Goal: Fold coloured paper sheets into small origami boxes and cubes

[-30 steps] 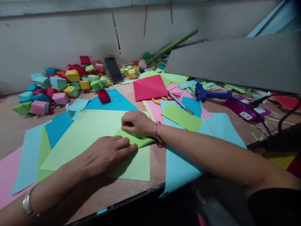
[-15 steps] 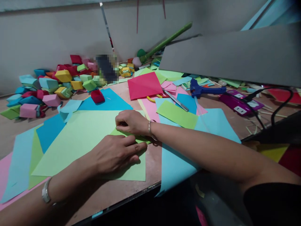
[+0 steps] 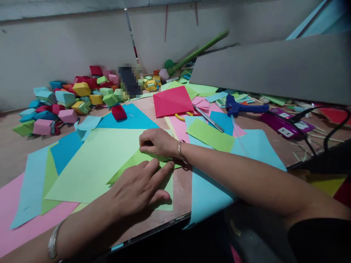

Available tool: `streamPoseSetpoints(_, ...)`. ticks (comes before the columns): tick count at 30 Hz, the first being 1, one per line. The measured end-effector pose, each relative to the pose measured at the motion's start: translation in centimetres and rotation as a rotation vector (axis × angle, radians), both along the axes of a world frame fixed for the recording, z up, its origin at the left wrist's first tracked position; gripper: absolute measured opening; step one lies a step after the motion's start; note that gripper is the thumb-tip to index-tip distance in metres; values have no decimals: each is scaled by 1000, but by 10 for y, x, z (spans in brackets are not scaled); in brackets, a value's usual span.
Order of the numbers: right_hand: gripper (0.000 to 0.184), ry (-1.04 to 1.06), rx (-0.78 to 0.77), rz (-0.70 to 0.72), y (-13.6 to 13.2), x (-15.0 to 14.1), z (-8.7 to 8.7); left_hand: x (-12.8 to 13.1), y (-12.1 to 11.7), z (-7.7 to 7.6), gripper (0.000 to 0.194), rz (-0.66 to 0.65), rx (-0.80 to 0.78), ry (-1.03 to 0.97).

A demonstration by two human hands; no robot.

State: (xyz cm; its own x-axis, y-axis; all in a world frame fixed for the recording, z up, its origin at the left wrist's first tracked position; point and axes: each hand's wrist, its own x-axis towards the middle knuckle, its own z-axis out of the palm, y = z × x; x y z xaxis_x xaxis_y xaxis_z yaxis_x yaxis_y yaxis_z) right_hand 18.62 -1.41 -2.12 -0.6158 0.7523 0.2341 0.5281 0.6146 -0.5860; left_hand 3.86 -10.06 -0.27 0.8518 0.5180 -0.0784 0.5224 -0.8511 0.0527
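Note:
My left hand [image 3: 138, 188] lies flat with fingers stretched out on a small folded green paper [image 3: 131, 164], pressing along its edge. My right hand [image 3: 156, 142] is curled with fingertips pinched down on the far corner of the same folded paper. The folded piece rests on a large pale green sheet [image 3: 93, 164] spread over the wooden table [image 3: 181, 186]. Both wrists wear silver bangles.
A heap of folded paper boxes [image 3: 68, 100] lies at the back left. A red sheet [image 3: 171, 100], scissors [image 3: 208, 118], a blue glue gun [image 3: 242, 107] and a purple power strip [image 3: 285, 126] sit to the right. Light blue paper [image 3: 214, 190] overhangs the table's front edge. A grey board [image 3: 274, 67] leans at right.
My left hand slid right along the folded green paper and its fingers stretched out. More of the folded piece shows to its left. My right hand stayed pinned on the corner.

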Motion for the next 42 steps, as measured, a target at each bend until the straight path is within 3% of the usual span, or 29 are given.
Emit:
streamPoseSetpoints(5,10,-144,69,-183,-11,-7,3,-3,-8,0,68,46,-13,7)
streamPoseSetpoints(12,12,-236,262,-211,-20,-17,-8,-8,-29,2,48,250,68,60)
streamPoseSetpoints(16,12,-349,401,-212,-22,-19,-12,-30,-41,0,44,303,165,154)
streamPoseSetpoints(20,14,-347,397,-205,-22,-19,-11,-63,-55,-4,42,431,320,194)
streamPoseSetpoints(25,13,-294,337,-198,-21,-18,-12,-97,-74,-4,41,459,408,173)
streamPoseSetpoints(28,14,-124,204,-146,-18,-13,-6,-108,-72,7,32,505,321,80)
streamPoseSetpoints(32,10,222,-47,-107,-18,-5,12,-104,-48,24,29,649,280,-224)
streamPoseSetpoints(35,8,386,-174,-133,-19,0,22,-86,-24,28,56,714,59,-473)
streamPoseSetpoints(37,9,465,-212,-170,-18,3,23,-74,-9,26,62,728,-112,-582)
streamPoseSetpoints(42,25,576,-209,-264,-8,11,14,-64,13,23,25,822,-308,-806)
